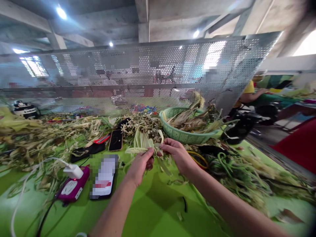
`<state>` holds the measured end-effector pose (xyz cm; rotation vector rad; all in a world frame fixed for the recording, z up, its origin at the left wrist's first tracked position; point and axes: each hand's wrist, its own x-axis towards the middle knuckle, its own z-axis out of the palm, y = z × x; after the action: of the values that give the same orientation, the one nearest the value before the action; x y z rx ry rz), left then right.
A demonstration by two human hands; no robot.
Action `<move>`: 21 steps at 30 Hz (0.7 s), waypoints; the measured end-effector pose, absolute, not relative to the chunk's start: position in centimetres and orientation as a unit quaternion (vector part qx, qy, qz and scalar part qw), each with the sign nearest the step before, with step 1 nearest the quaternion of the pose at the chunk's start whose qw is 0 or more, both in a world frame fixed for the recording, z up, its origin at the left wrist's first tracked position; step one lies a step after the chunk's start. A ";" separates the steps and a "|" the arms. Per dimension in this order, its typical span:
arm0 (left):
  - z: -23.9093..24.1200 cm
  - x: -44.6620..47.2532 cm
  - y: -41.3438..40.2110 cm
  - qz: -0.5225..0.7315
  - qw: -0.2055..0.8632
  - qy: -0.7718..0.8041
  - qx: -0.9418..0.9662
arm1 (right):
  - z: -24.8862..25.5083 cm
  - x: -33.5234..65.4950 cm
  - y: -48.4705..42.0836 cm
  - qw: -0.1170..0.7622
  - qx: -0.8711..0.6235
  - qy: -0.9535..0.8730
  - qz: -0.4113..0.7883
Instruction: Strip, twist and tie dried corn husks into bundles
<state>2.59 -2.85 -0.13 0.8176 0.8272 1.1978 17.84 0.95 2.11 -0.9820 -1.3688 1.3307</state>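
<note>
Pale strips of corn husk (143,142) fan out in front of me, joined at a small bunched end. My left hand (141,166) pinches that end between thumb and fingers, with the wide leaves spreading up and to the left. Close beside it on the right, my right hand (175,152) has its fingers pressed together on a strip of the same husk, one tip curling up above them. The fingertips hide just how the strips join. Just behind the hands lies a heap of dry, crumpled husk bits (150,126) on the green tabletop (153,210).
A green plastic basket (190,136) of dried husks stands behind my right hand. To the left lie a lit phone (105,177), a dark phone (116,140), red-handled scissors or cutter (102,139) and a purple power strip (74,184) with a charger. A perforated metal screen (138,75) rises behind.
</note>
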 end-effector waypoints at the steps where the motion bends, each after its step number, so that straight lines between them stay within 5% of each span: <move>1: 0.0 2.6 -2.9 0.533 0.668 0.370 0.365 | 2.2 17.9 1.0 0.465 -0.401 -0.560 0.556; 9: 0.6 2.9 -3.5 0.495 0.651 0.370 0.441 | 2.6 17.8 0.3 0.389 -0.372 -0.520 0.664; 21: 0.5 2.8 -3.8 0.437 0.623 0.389 0.519 | 2.1 17.3 0.2 0.488 -0.331 -0.480 0.649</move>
<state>2.85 -3.79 0.51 1.1910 0.8930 1.0035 17.29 0.18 2.07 -0.8053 -1.1667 1.5779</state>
